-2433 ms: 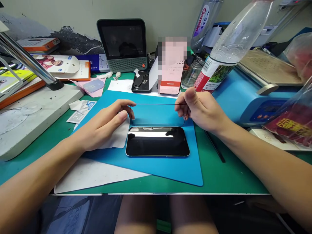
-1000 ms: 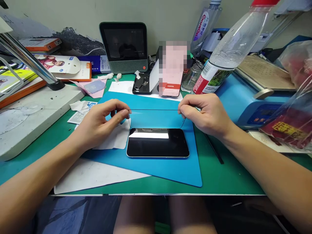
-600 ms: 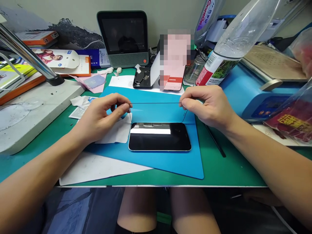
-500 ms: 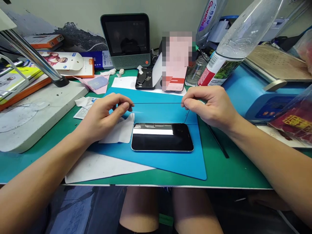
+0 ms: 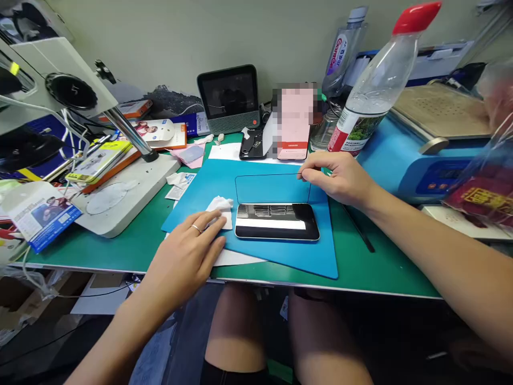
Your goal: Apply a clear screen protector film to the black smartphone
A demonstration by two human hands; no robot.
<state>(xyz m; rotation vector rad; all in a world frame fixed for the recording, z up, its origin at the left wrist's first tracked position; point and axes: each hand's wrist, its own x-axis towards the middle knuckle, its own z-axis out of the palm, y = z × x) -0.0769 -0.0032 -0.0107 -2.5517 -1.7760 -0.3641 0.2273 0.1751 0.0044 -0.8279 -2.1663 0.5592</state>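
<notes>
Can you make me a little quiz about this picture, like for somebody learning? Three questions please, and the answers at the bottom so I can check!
1. Which hand holds the clear sheet?

2. True or false: the near phone lies flat on the blue mat.

3. What colour is the cap on the big bottle?
A) blue
B) red
C) green

Key
1. The right hand; it pinches the top edge near one corner.
2. True.
3. B, red.
</notes>
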